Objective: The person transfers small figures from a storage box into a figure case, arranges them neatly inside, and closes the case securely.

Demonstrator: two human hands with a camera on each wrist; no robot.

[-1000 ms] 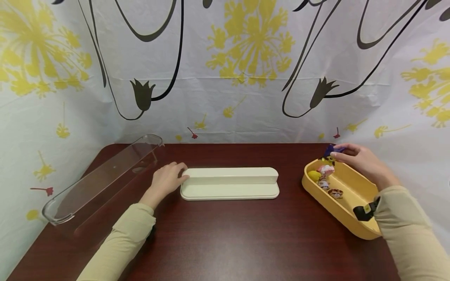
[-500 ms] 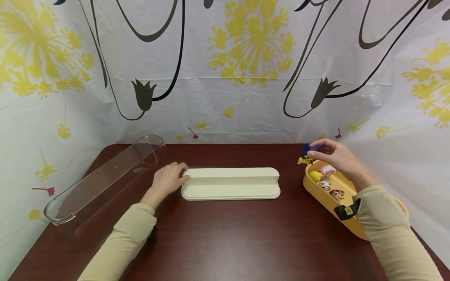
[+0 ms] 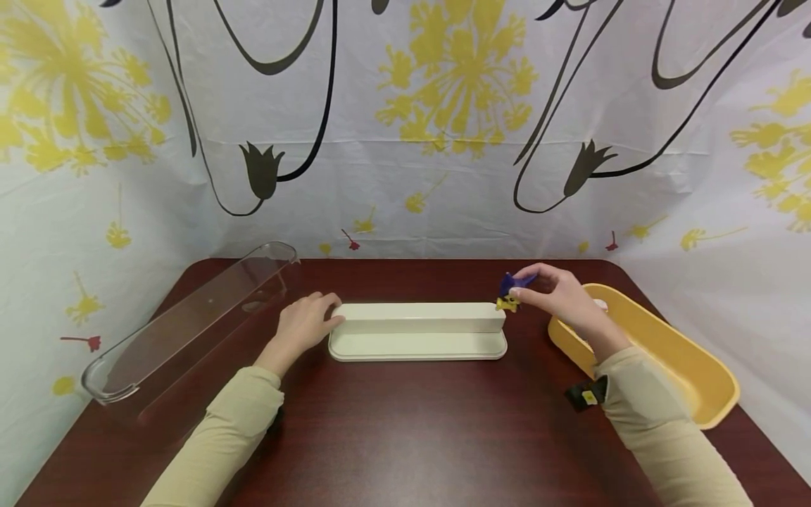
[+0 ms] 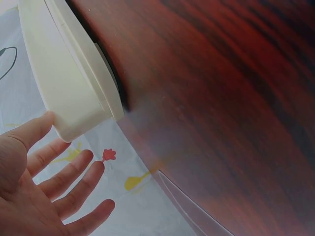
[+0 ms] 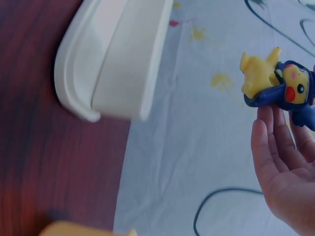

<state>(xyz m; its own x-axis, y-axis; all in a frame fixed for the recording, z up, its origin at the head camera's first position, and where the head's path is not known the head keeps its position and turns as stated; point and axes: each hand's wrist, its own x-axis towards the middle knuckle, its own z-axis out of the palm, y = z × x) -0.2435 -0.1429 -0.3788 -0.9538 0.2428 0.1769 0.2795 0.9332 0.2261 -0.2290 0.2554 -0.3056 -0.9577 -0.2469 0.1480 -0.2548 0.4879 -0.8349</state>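
A cream-white two-level display stand [image 3: 418,345] lies lengthwise in the middle of the table. My left hand [image 3: 304,320] holds its left end, thumb on the front of the raised step and index finger at the back corner; the other fingers spread out free in the left wrist view. Just above the stand's right end, my right hand [image 3: 557,292] pinches a small yellow Pikachu figurine [image 5: 261,83] with a dark blue hat and cape. In the right wrist view the figurine lies sideways across the fingertips, apart from the stand [image 5: 123,69].
A yellow bin [image 3: 687,352] stands on the right, partly behind my right forearm; most of its contents are hidden, with a bit of white showing. To the left lies a long clear plastic cover [image 3: 196,317]. A patterned cloth [image 3: 393,176] hangs behind the table.
My right hand has carried the Pikachu figurine left, from over the yellow bin to the right end of the stand. My left hand has stayed at the stand's left end.
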